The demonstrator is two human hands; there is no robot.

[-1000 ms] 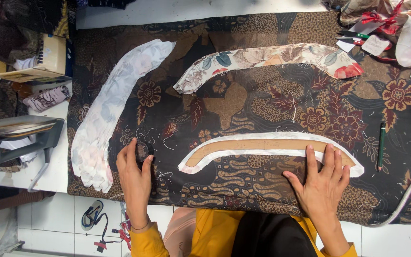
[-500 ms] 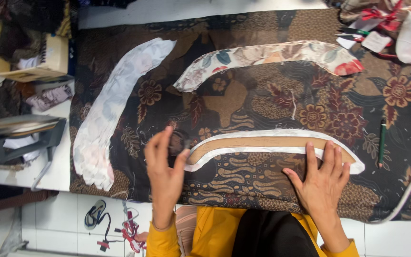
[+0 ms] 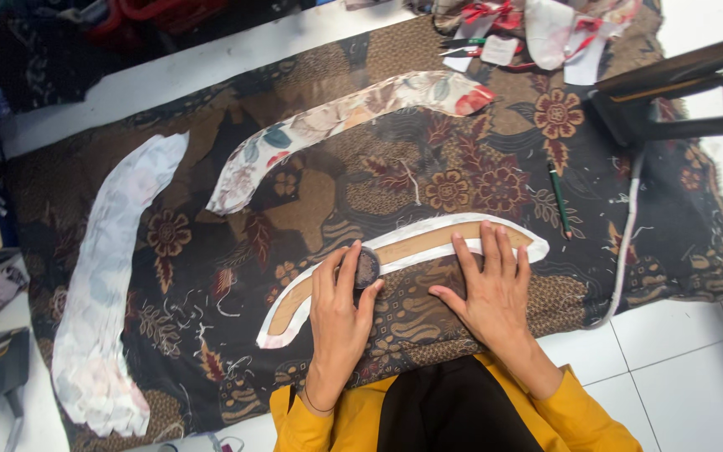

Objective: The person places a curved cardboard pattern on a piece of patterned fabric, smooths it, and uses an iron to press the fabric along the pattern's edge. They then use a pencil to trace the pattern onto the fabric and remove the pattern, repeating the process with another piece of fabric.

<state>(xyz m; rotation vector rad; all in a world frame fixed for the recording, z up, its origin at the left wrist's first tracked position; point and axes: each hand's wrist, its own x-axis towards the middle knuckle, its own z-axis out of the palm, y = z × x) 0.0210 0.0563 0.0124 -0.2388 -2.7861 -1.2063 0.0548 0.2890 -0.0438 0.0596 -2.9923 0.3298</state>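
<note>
The left hand [image 3: 338, 322] has left the bare cloth and now pinches a small round dark disc [image 3: 366, 268] against the curved brown card pattern on its white fabric strip [image 3: 395, 255], near the near edge of the brown batik cloth [image 3: 462, 176]. The right hand [image 3: 489, 289] still lies flat, fingers spread, pinning the strip (marking looks under way). Open cloth lies beyond; a green pencil [image 3: 559, 201] sits rightward.
</note>
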